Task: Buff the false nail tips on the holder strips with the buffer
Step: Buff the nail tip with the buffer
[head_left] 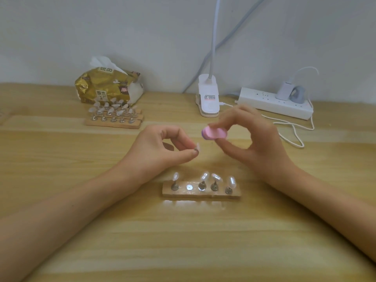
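Note:
A wooden holder strip (pixel 201 194) lies on the table in front of me. Several clear false nail tips stand on its metal pegs, and one round metal spot (pixel 189 187) on it has no peg. My left hand (pixel 162 147) pinches a single nail tip on its peg (pixel 197 147) above the table, behind the strip. My right hand (pixel 252 137) holds a small pink buffer (pixel 214 133) between thumb and fingers, just right of that tip and a little higher. Buffer and tip are apart.
More holder strips with nail tips (pixel 114 117) sit at the back left in front of a gold tissue pack (pixel 109 86). A white clip lamp base (pixel 208 98) and a power strip (pixel 274 102) with trailing white cable (pixel 295 131) lie at the back right.

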The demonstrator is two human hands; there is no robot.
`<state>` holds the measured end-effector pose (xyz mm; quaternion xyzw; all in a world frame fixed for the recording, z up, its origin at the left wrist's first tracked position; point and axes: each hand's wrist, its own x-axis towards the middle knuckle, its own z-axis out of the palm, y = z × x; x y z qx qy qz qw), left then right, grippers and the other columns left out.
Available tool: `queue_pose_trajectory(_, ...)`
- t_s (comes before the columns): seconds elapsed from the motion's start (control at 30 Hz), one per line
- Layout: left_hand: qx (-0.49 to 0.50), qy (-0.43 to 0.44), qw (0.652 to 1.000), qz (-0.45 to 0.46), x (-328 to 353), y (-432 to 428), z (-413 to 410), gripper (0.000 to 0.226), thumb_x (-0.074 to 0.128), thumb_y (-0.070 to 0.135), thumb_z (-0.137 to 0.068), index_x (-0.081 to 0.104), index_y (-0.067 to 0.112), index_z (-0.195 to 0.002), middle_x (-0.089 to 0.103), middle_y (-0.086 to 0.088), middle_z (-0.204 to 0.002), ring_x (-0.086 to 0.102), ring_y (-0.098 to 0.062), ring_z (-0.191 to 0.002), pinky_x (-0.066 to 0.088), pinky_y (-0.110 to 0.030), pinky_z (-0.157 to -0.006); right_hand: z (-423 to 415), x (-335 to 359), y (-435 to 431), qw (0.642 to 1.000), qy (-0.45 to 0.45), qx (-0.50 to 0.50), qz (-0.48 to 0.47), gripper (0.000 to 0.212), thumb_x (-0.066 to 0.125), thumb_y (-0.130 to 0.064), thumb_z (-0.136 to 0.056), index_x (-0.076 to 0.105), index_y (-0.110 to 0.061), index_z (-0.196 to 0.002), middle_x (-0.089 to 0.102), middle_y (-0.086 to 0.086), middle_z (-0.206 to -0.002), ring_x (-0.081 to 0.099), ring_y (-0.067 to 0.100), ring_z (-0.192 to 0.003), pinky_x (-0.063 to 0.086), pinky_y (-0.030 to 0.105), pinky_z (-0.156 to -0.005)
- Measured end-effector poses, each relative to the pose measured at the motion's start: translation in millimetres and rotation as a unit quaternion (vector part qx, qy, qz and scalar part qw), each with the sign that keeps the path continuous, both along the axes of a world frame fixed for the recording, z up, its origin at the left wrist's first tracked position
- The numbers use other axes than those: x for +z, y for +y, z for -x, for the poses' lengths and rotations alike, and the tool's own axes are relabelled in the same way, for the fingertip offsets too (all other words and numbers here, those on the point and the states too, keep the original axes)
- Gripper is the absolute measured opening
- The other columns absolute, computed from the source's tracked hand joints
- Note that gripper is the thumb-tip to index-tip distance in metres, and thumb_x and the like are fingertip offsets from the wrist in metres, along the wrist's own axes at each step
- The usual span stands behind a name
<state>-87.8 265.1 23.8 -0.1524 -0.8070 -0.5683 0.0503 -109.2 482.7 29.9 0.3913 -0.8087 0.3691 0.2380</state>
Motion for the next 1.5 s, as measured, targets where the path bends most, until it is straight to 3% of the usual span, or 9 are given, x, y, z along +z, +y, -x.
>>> queue_pose_trajectory(0.1, 0.006, -0.004, 1.000, -0.002, 1, 1, 1, 0.016, 0.086, 0.030, -0.068, 0.070, 0.028, -0.063, 0.065, 0.012, -0.066, 0.054, 0.004, -0.053, 0.039, -0.008, -0.057, -3, -6, -7, 0.997, 0.036, 0.034, -0.054, 0.024, 0.077, 0.008, -0.081, 0.072, -0.008, -0.099, 0.061, 0.008, -0.098, 0.061, 0.017, -0.093, 0.048, 0.023, -0.085)
queue_pose_trajectory(0.2, 0.006, -0.002, 1.000, 0.001, 0, 0, 2, 0.020, 0.084, 0.017, -0.074, 0.072, 0.029, -0.063, 0.067, 0.012, -0.067, 0.058, 0.005, -0.056, 0.042, -0.009, -0.061, 3, -2, 1, 0.999, 0.022, -0.021, -0.021, 0.025, 0.077, 0.009, -0.080, 0.073, -0.008, -0.097, 0.061, 0.007, -0.097, 0.061, 0.014, -0.092, 0.045, 0.017, -0.087)
queue_pose_trajectory(0.47, 0.006, -0.005, 1.000, 0.005, 0, 0, 2, 0.021, 0.084, 0.014, -0.074, 0.072, 0.027, -0.062, 0.067, 0.012, -0.066, 0.055, 0.005, -0.052, 0.040, -0.007, -0.058, 2, -1, 2, 1.000, 0.000, -0.020, -0.014, 0.024, 0.077, 0.009, -0.080, 0.074, -0.007, -0.098, 0.062, 0.006, -0.097, 0.062, 0.017, -0.092, 0.050, 0.031, -0.086)
queue_pose_trajectory(0.6, 0.008, -0.010, 1.000, -0.001, 0, 0, 2, 0.017, 0.085, 0.037, -0.065, 0.071, 0.027, -0.064, 0.066, 0.011, -0.066, 0.051, -0.004, -0.052, 0.039, -0.010, -0.055, -3, -4, -7, 0.998, 0.021, 0.036, -0.046, 0.022, 0.077, 0.005, -0.082, 0.074, -0.006, -0.100, 0.062, 0.006, -0.099, 0.063, 0.017, -0.093, 0.050, 0.025, -0.085)
queue_pose_trajectory(0.73, 0.016, -0.014, 1.000, -0.001, -1, 0, 2, 0.016, 0.085, 0.021, -0.072, 0.072, 0.028, -0.065, 0.067, 0.011, -0.068, 0.054, -0.002, -0.054, 0.041, -0.009, -0.058, 1, 0, 3, 1.000, 0.002, -0.025, -0.003, 0.025, 0.078, 0.007, -0.081, 0.075, -0.009, -0.099, 0.064, 0.005, -0.097, 0.063, 0.013, -0.095, 0.047, 0.021, -0.089)
queue_pose_trajectory(0.87, 0.009, -0.020, 1.000, -0.005, 0, 0, 2, 0.019, 0.088, 0.035, -0.065, 0.072, 0.026, -0.066, 0.067, 0.010, -0.067, 0.052, -0.003, -0.053, 0.040, -0.010, -0.056, -4, -6, -6, 0.998, 0.027, 0.028, -0.041, 0.022, 0.077, 0.005, -0.082, 0.074, -0.009, -0.099, 0.063, 0.005, -0.099, 0.063, 0.015, -0.094, 0.048, 0.023, -0.086)
queue_pose_trajectory(1.03, 0.021, -0.016, 1.000, -0.008, 0, 2, 3, 0.018, 0.085, 0.017, -0.072, 0.072, 0.028, -0.064, 0.067, 0.013, -0.066, 0.055, 0.005, -0.052, 0.040, -0.007, -0.057, 0, -1, -1, 1.000, -0.010, -0.023, 0.017, 0.024, 0.076, 0.008, -0.080, 0.072, -0.008, -0.098, 0.064, 0.007, -0.094, 0.063, 0.018, -0.092, 0.050, 0.031, -0.086)
queue_pose_trajectory(1.17, 0.023, -0.015, 1.000, -0.007, 0, 0, 2, 0.016, 0.085, 0.019, -0.071, 0.072, 0.026, -0.064, 0.066, 0.012, -0.066, 0.055, 0.004, -0.052, 0.040, -0.008, -0.056, -1, -5, -6, 0.999, -0.012, 0.020, -0.024, 0.024, 0.076, 0.008, -0.081, 0.072, -0.009, -0.097, 0.064, 0.006, -0.098, 0.064, 0.016, -0.094, 0.050, 0.026, -0.087)
queue_pose_trajectory(1.5, 0.011, -0.014, 1.000, -0.008, 2, 0, 1, 0.017, 0.086, 0.017, -0.071, 0.073, 0.026, -0.065, 0.069, 0.012, -0.071, 0.057, 0.008, -0.056, 0.042, -0.009, -0.062, 1, -2, 1, 0.999, -0.049, -0.009, 0.001, 0.022, 0.074, 0.008, -0.083, 0.070, -0.010, -0.095, 0.066, 0.007, -0.095, 0.064, 0.017, -0.092, 0.050, 0.039, -0.086)
